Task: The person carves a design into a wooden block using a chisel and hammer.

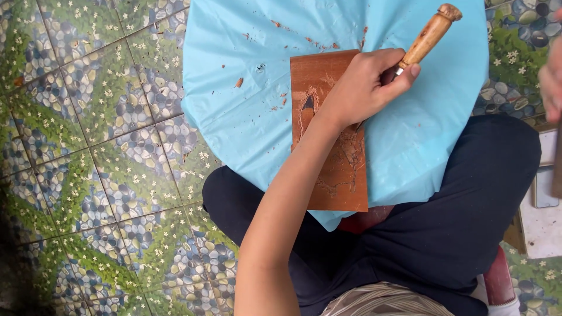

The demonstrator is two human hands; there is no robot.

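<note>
While the person sits with legs [468,193] folded on a patterned tile floor [93,146], a round table under a light blue sheet [246,111] stands just beyond the knees, and on it lies a reddish-brown board [336,175], its long axis running from near to far. The left hand [363,88] reaches across from the near left, its forearm passing over the board's left half, and is clenched around a chisel [426,38] at the junction of the pale wooden handle and the metal shank. The handle slants up to the far right, ending in a darker knob past the sheet's middle; the blade itself is hidden beneath the fingers, so its tip cannot be made out, though it seems to point down to the near left, toward the board's right edge. So the tool's axis crosses the board's grain on a diagonal, with the carved face lying near and left of the grip. A shallow cut outline shows on the board, one dark hollow beside the wrist and rougher grooves nearer the lap. Small wood chips [275,96] lie scattered on the sheet to the left and far side of the board. The right hand [551,82] shows only as a sliver at the right edge, well apart from the board; whether it holds anything cannot be told. The left hand is clearly the nearer one.
</note>
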